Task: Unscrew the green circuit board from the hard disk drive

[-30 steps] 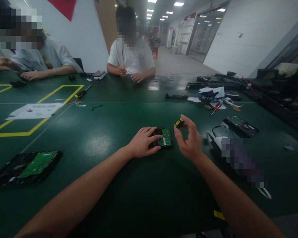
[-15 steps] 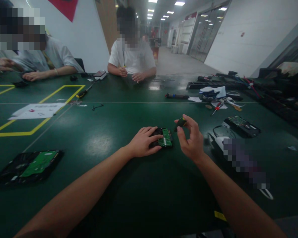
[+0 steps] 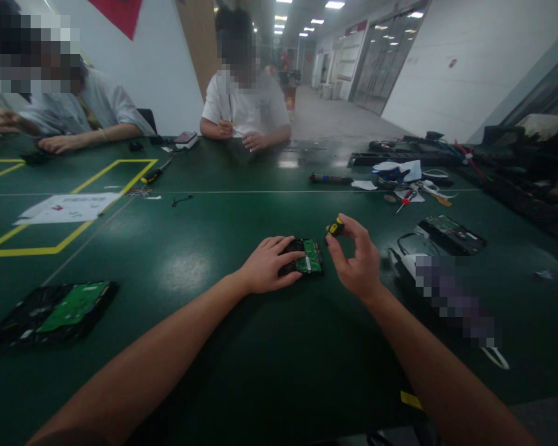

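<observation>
A small hard drive (image 3: 312,255) with a green circuit board lies on the green table in front of me. My left hand (image 3: 272,265) grips it from the left, thumb along the near side and fingers reaching over its top. Just right of the drive, my right hand (image 3: 357,257) pinches the black-and-yellow handle of a screwdriver (image 3: 335,228) between thumb and fingertips. The screwdriver stands roughly upright, leaning a little; its lower end beside the drive is too small and dark to make out.
A larger hard drive (image 3: 69,310) lies at left, another drive (image 3: 453,234) at right. Nearby is a partly blurred long white object (image 3: 451,297). Behind are a dark cylindrical tool (image 3: 330,179), a red screwdriver (image 3: 404,201) and a paper sheet (image 3: 69,207). Two co-workers sit across the table.
The screwdriver handle has turned in my right fingers, showing more yellow, and the thumb has shifted slightly. My left hand and the drive keep their place. The opposite co-worker's hands moved slightly.
</observation>
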`<state>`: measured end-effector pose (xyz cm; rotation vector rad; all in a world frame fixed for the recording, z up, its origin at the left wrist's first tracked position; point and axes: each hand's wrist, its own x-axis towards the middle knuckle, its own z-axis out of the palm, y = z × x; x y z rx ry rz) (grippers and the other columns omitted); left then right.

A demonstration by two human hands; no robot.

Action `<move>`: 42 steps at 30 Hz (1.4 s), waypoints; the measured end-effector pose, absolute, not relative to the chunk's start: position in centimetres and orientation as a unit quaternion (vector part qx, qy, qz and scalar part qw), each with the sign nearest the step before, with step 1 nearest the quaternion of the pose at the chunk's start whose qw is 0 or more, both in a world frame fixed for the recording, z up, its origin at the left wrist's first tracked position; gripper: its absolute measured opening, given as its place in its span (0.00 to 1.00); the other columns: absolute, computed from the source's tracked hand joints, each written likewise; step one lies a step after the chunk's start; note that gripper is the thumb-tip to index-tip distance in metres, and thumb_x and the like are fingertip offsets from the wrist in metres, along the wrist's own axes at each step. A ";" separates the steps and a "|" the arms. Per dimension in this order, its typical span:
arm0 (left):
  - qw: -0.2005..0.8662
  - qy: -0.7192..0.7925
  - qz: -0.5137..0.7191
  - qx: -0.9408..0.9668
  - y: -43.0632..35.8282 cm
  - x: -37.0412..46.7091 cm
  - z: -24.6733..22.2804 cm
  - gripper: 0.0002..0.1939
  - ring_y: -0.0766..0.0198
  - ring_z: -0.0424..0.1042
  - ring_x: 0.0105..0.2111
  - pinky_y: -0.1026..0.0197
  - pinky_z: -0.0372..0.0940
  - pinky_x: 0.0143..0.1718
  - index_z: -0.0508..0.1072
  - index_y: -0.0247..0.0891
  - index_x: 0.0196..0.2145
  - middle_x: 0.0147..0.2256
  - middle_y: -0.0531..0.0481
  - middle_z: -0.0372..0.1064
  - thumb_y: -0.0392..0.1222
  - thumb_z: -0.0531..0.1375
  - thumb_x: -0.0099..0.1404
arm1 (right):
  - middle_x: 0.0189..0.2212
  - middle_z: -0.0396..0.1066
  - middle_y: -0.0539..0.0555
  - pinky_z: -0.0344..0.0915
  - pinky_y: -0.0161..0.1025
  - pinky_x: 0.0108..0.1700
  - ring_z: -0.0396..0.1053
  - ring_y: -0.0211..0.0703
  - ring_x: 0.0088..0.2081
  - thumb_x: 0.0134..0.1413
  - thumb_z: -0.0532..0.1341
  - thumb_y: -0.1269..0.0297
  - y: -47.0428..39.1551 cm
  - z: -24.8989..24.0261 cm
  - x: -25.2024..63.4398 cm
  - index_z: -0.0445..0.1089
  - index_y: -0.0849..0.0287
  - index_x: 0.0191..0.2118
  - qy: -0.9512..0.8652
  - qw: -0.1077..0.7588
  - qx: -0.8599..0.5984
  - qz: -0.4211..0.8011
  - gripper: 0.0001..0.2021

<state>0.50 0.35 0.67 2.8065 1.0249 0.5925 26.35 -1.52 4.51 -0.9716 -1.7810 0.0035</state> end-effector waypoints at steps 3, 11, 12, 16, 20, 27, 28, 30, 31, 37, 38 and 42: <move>0.041 0.337 0.192 0.921 0.4 0.5 0.6 0.29 0.38 0.60 0.67 0.34 0.58 0.65 0.71 0.47 0.66 0.71 0.37 0.55 0.60 0.59 0.73 | 0.54 0.76 0.54 0.78 0.55 0.55 0.78 0.51 0.49 0.63 0.66 0.67 -1.6 4.6 26.3 0.61 0.42 0.68 -0.750 0.524 -0.402 -0.022 0.30; 0.044 0.338 0.192 0.920 0.3 0.5 0.8 0.29 0.39 0.60 0.67 0.34 0.58 0.65 0.71 0.48 0.66 0.71 0.38 0.56 0.60 0.59 0.73 | 0.56 0.75 0.57 0.79 0.56 0.54 0.80 0.51 0.49 0.64 0.65 0.67 -1.2 4.0 26.3 0.58 0.45 0.68 -0.731 0.546 -0.408 0.026 0.31; 0.044 0.338 0.191 0.921 0.3 0.5 0.8 0.29 0.39 0.60 0.67 0.34 0.58 0.65 0.71 0.47 0.66 0.71 0.38 0.56 0.60 0.59 0.73 | 0.56 0.75 0.56 0.79 0.56 0.53 0.80 0.51 0.48 0.63 0.66 0.66 -1.2 4.1 26.3 0.59 0.44 0.68 -0.734 0.544 -0.407 0.012 0.30; 0.051 0.341 0.191 0.919 0.3 0.4 0.8 0.29 0.38 0.60 0.67 0.33 0.58 0.65 0.71 0.48 0.66 0.71 0.39 0.56 0.60 0.59 0.73 | 0.57 0.74 0.55 0.78 0.56 0.55 0.78 0.52 0.51 0.63 0.66 0.66 -1.4 4.3 26.4 0.60 0.42 0.67 -0.747 0.529 -0.402 -0.024 0.30; 0.056 0.341 0.191 0.919 0.4 0.4 0.8 0.29 0.38 0.60 0.67 0.33 0.58 0.65 0.71 0.48 0.66 0.71 0.39 0.56 0.60 0.60 0.72 | 0.58 0.74 0.56 0.78 0.56 0.57 0.78 0.52 0.53 0.65 0.63 0.68 -1.4 4.2 26.6 0.57 0.44 0.69 -0.745 0.530 -0.403 0.023 0.31; 0.047 0.342 0.190 0.919 0.4 0.4 0.6 0.29 0.38 0.60 0.67 0.33 0.58 0.65 0.71 0.48 0.66 0.72 0.38 0.54 0.60 0.59 0.73 | 0.55 0.75 0.54 0.79 0.55 0.53 0.79 0.51 0.48 0.63 0.67 0.67 -1.5 4.4 26.4 0.61 0.42 0.67 -0.741 0.533 -0.408 -0.023 0.30; 0.047 0.343 0.191 0.919 0.4 0.4 0.5 0.29 0.38 0.60 0.67 0.33 0.58 0.65 0.71 0.48 0.66 0.72 0.39 0.54 0.60 0.60 0.72 | 0.55 0.75 0.54 0.79 0.55 0.53 0.78 0.51 0.48 0.63 0.67 0.67 -1.6 4.4 26.3 0.61 0.42 0.67 -0.742 0.529 -0.410 -0.027 0.30; 0.050 0.343 0.191 0.918 0.4 0.4 0.5 0.29 0.38 0.60 0.67 0.33 0.58 0.65 0.71 0.48 0.66 0.72 0.39 0.55 0.60 0.60 0.72 | 0.56 0.74 0.55 0.79 0.56 0.54 0.78 0.51 0.49 0.64 0.65 0.67 -1.6 4.4 26.2 0.60 0.43 0.68 -0.744 0.525 -0.414 -0.015 0.30; 0.051 0.342 0.192 0.919 0.4 0.4 0.6 0.29 0.38 0.60 0.67 0.33 0.58 0.65 0.70 0.49 0.66 0.71 0.39 0.55 0.60 0.60 0.72 | 0.57 0.74 0.56 0.79 0.56 0.55 0.78 0.51 0.50 0.64 0.64 0.67 -1.6 4.4 26.2 0.59 0.43 0.68 -0.743 0.526 -0.414 -0.003 0.30; 0.051 0.339 0.191 0.920 0.4 0.4 0.7 0.29 0.39 0.60 0.67 0.33 0.58 0.65 0.70 0.48 0.66 0.72 0.39 0.55 0.60 0.60 0.72 | 0.55 0.75 0.56 0.80 0.55 0.55 0.79 0.51 0.50 0.64 0.65 0.67 -1.4 4.2 26.2 0.59 0.45 0.68 -0.736 0.543 -0.404 0.028 0.30; 0.049 0.338 0.191 0.920 0.4 0.4 0.6 0.29 0.38 0.60 0.67 0.34 0.58 0.65 0.70 0.48 0.66 0.72 0.39 0.55 0.60 0.60 0.72 | 0.55 0.75 0.56 0.80 0.55 0.54 0.79 0.50 0.49 0.63 0.65 0.67 -1.4 4.2 26.2 0.60 0.45 0.67 -0.736 0.542 -0.407 0.017 0.29; 0.043 0.339 0.193 0.920 0.4 0.4 0.5 0.29 0.38 0.60 0.67 0.34 0.58 0.65 0.71 0.48 0.66 0.72 0.38 0.54 0.61 0.59 0.73 | 0.55 0.74 0.55 0.80 0.53 0.52 0.79 0.49 0.47 0.63 0.66 0.67 -1.5 4.2 26.2 0.61 0.44 0.66 -0.736 0.539 -0.409 -0.006 0.29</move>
